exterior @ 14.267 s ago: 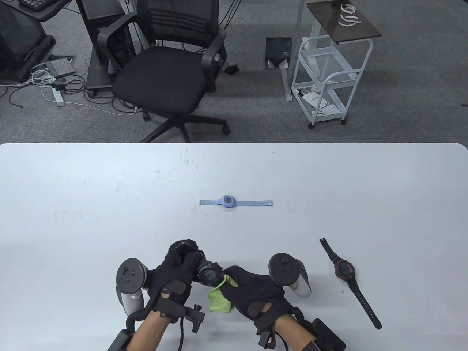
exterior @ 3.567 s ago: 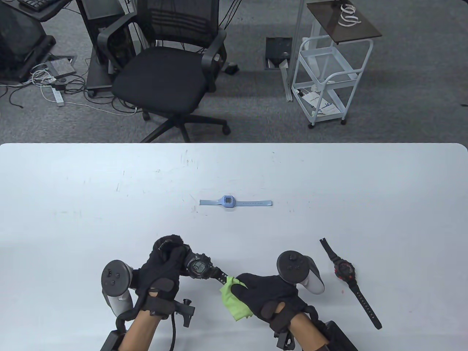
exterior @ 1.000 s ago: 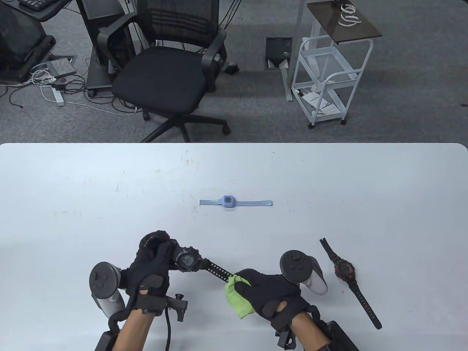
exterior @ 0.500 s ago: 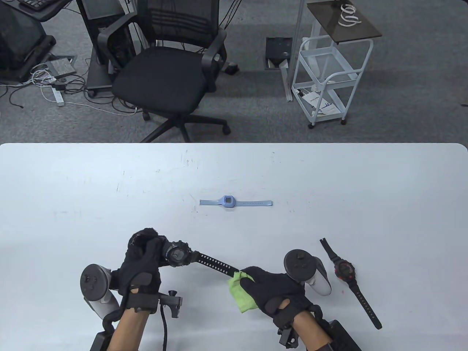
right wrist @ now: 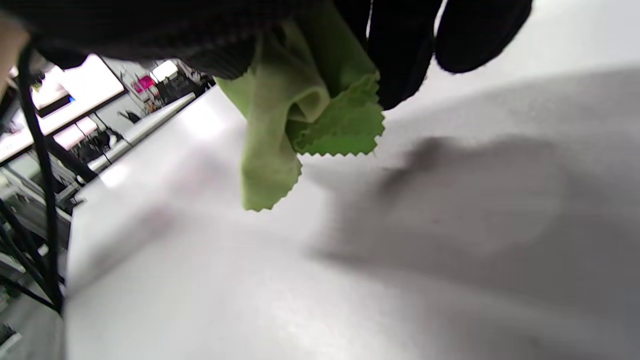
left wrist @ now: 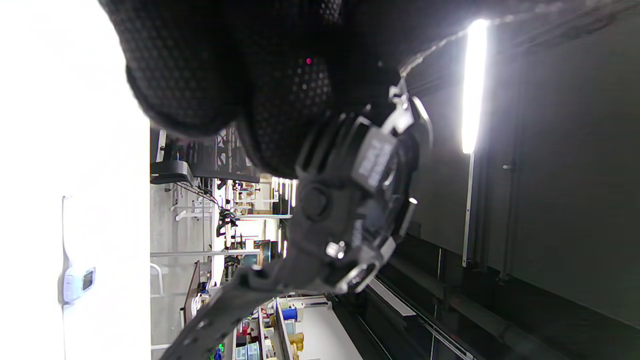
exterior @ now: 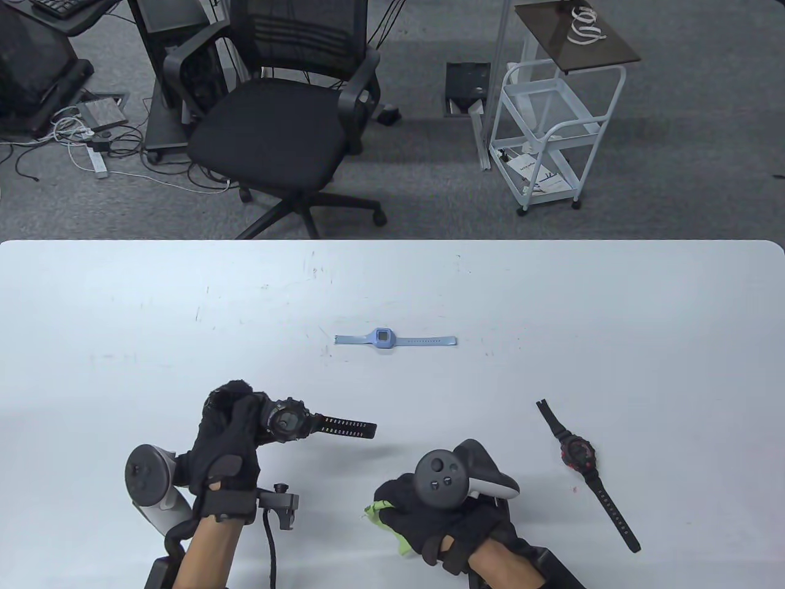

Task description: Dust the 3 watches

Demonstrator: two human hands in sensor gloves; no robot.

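Black watch (exterior: 288, 422) is clamped in the left hand (exterior: 228, 442) at seven o'clock on the counter (exterior: 122, 319), clear of the green cloth (right wrist: 300, 115) bunched in the right hand (exterior: 429, 521). Two watches likely remain: blue one (exterior: 383, 338) at centre, red-black one (exterior: 579, 455) at four o'clock.

Black mesh sensor gloves, grey-black trackers on backs, black wrist mounts, cables.

White table (exterior: 122, 294), scuffed surface. Light blue watch (exterior: 384, 338) lies flat near centre, strap stretched out sideways. Black-and-red watch (exterior: 579, 455) lies flat at right, strap running diagonally toward the near edge. The two are well apart.
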